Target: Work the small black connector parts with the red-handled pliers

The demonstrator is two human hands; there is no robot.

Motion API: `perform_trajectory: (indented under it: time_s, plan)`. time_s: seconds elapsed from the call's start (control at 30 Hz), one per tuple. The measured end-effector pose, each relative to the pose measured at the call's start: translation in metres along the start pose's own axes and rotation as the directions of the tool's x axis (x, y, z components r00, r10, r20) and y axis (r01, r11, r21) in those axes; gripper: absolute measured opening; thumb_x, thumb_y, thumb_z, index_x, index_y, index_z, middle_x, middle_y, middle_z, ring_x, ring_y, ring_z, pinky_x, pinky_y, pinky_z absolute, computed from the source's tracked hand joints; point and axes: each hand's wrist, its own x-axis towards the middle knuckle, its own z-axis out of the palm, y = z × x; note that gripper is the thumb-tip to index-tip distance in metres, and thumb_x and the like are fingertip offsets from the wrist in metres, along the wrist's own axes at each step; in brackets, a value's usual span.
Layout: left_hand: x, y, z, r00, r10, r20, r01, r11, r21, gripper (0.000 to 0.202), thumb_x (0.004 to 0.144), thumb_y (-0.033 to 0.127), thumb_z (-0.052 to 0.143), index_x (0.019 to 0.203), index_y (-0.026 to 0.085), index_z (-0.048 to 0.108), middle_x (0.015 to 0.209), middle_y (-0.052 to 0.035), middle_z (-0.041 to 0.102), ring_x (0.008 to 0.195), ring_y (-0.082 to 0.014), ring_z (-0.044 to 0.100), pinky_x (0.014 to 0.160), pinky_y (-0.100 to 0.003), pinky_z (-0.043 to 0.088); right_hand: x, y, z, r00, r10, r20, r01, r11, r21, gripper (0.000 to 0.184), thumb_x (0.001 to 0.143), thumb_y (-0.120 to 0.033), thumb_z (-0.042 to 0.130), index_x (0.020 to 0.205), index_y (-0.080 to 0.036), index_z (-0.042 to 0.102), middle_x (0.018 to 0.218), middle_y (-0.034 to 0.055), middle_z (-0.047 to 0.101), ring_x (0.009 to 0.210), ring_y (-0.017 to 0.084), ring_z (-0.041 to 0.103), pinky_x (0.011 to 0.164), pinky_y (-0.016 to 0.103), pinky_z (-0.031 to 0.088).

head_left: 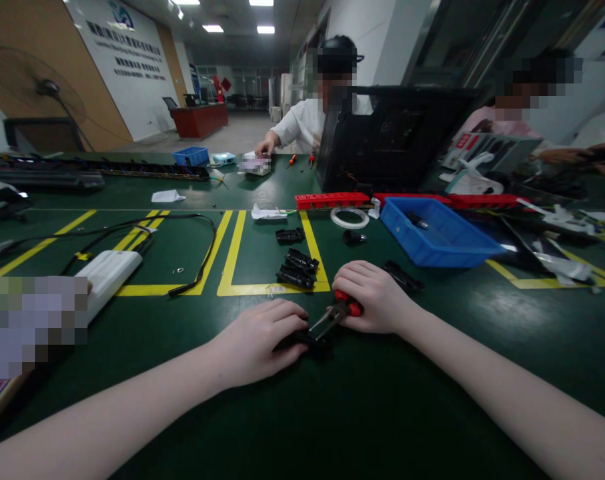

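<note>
My right hand point(367, 293) is closed around the red handles of a pair of needle-nose pliers point(332, 317). Their metal jaws point down and left, reaching a small black plastic part point(316, 341). My left hand point(269, 333) pinches that part against the green table, its fingers covering much of it. Just beyond my hands lie two similar black plastic parts point(297, 268) side by side, with another black part point(289, 235) farther back. One more black piece point(402, 276) lies behind my right hand, partly covered by it.
A blue bin point(432, 233) stands at the right, beside a roll of white tape point(349, 217) and a short black cylinder point(355, 237). A white power bank-like box point(109, 277) with a black cable lies left. Across the table, a person point(302, 127) sits beside a large black panel point(397, 137).
</note>
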Motion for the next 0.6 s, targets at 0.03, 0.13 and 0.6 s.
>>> perform_trajectory:
  time_s: [0.03,0.13,0.6]
  plan:
    - [-0.0001,-0.0006,0.0004,1.0,0.018,-0.004,-0.018,1.0,0.012,0.022,0.094,0.02,0.057,0.115,0.017,0.061,0.122,-0.0086,0.063,0.11,-0.0224,0.06,0.095,-0.04,0.054,0.0,0.0002,0.0003,1.0,-0.002,0.004,0.002,1.0,-0.002,0.017,0.079,-0.034,0.061,0.084,-0.019,0.057,0.09,0.0105,0.064,0.087,0.025,0.058,0.086,0.042,0.046]
    - [-0.0007,-0.0019,0.0015,0.998,0.068,-0.004,-0.068,0.996,0.055,0.026,0.095,0.017,0.054,0.12,0.019,0.06,0.12,-0.0081,0.063,0.108,-0.0222,0.06,0.092,-0.04,0.054,0.0003,0.0006,0.0008,1.0,-0.015,0.016,0.015,1.0,0.0,0.018,0.079,-0.036,0.061,0.084,-0.019,0.057,0.091,0.0108,0.065,0.087,0.025,0.058,0.086,0.041,0.045]
    - [-0.0044,0.002,-0.0022,0.98,0.124,-0.153,-0.114,0.991,0.07,0.024,0.095,0.012,0.052,0.118,0.017,0.058,0.118,-0.0085,0.062,0.107,-0.0208,0.058,0.092,-0.04,0.052,0.0005,0.0012,-0.0001,0.999,0.008,0.048,-0.012,0.996,0.084,0.017,0.08,-0.036,0.058,0.078,-0.02,0.053,0.078,0.0068,0.06,0.073,0.021,0.051,0.069,0.034,0.039]
